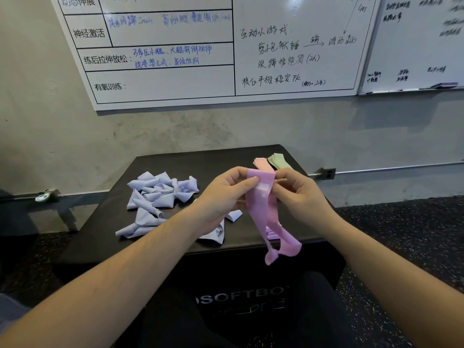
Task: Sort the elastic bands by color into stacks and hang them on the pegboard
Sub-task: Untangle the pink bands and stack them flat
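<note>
Both hands pinch the top of one purple band (263, 212): the left hand (226, 194) and right hand (298, 194) each have a tight grip. The band hangs long and twisted, straight down. A purple stack (272, 233) lies right below on the bench (105, 222), nearer the right hand.

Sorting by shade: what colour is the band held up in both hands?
Pinkish purple band, head view.

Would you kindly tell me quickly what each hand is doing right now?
Left hand: grips the upper left edge of the pink-purple band.
Right hand: pinches the same band's upper right edge.
</note>
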